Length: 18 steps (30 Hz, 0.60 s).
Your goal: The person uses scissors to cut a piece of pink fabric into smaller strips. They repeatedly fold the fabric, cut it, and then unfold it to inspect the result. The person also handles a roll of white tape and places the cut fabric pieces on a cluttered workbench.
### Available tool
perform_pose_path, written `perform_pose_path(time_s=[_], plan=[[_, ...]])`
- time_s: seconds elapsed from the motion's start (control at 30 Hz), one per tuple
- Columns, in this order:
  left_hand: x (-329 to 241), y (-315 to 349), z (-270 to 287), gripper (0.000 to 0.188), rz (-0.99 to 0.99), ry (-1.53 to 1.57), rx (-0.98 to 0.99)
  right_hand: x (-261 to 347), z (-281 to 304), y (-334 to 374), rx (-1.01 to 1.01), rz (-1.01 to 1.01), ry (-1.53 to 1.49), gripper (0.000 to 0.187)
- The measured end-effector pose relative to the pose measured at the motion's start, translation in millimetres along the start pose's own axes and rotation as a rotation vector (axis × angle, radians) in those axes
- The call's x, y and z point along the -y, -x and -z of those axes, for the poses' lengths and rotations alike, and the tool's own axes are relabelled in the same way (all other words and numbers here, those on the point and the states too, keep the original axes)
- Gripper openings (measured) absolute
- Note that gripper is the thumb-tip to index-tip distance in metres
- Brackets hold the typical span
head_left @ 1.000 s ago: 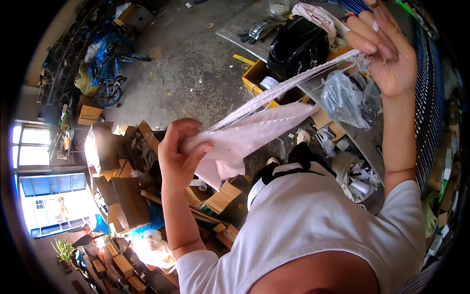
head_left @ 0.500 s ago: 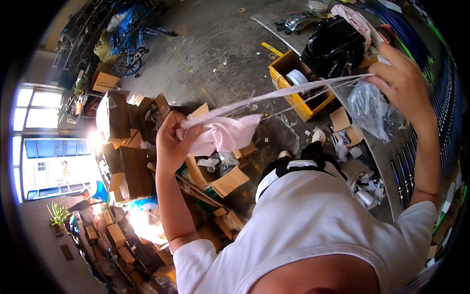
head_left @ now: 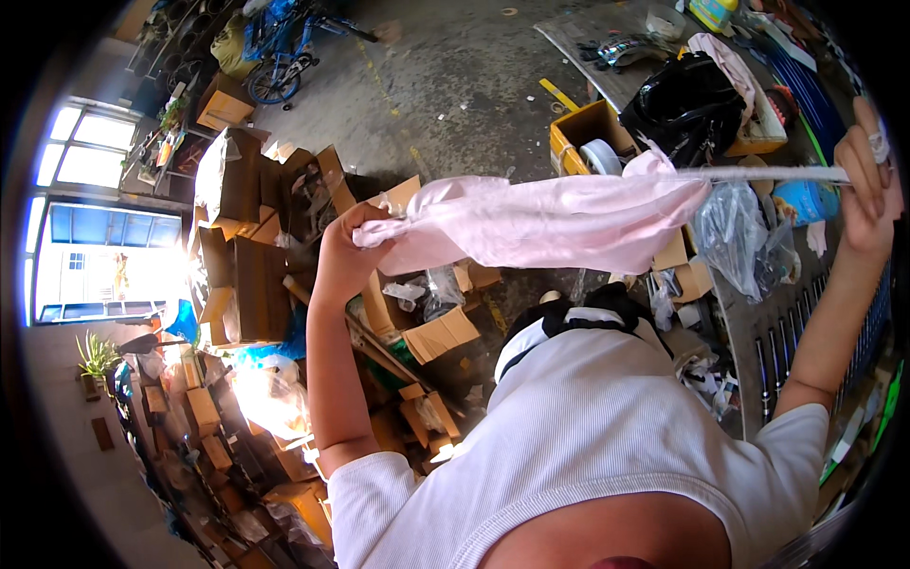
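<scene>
A pale pink cloth (head_left: 559, 223) is stretched out in the air in front of me. My left hand (head_left: 353, 251) is closed round its bunched left end. From the cloth's right end a thin whitish strip (head_left: 768, 174) of stretched strands runs level to my right hand (head_left: 864, 185), whose fingers are closed on it. A scrap of white material shows between those fingers; whether it belongs to the strip I cannot tell. Beyond the cloth stands a yellow box (head_left: 569, 156) with a white roll (head_left: 601, 157) in it.
A metal-topped bench (head_left: 735, 327) on my right holds a clear plastic bag (head_left: 735, 237), a black bag (head_left: 687, 104) and several dark rods. Opened cardboard boxes (head_left: 261, 289) are stacked on my left. A blue bicycle (head_left: 277, 76) stands farther off.
My right hand has moved right and slightly down, pulling the strands into a narrower strip. The cloth, bunched by my left hand before, now spans most of the gap between my hands.
</scene>
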<state>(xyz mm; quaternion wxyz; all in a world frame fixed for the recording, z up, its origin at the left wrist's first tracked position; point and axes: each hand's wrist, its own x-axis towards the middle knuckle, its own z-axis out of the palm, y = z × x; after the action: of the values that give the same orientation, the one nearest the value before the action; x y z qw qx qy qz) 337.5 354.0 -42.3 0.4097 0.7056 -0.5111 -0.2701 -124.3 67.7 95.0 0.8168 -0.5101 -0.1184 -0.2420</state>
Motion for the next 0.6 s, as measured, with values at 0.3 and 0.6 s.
perform_pose_path(time_s=[0.3,0.6], plan=[[8.2,4.5,20.5,0.020,-0.066,-0.295,-0.092,-66.5,-47.4,-4.2,-0.055,-0.213,2.090,0.025],[-12.8,0.3,4.8,0.019,0.014,1.000,-0.545,-75.0,-54.8,-5.3,0.021,0.010,2.283,0.031]])
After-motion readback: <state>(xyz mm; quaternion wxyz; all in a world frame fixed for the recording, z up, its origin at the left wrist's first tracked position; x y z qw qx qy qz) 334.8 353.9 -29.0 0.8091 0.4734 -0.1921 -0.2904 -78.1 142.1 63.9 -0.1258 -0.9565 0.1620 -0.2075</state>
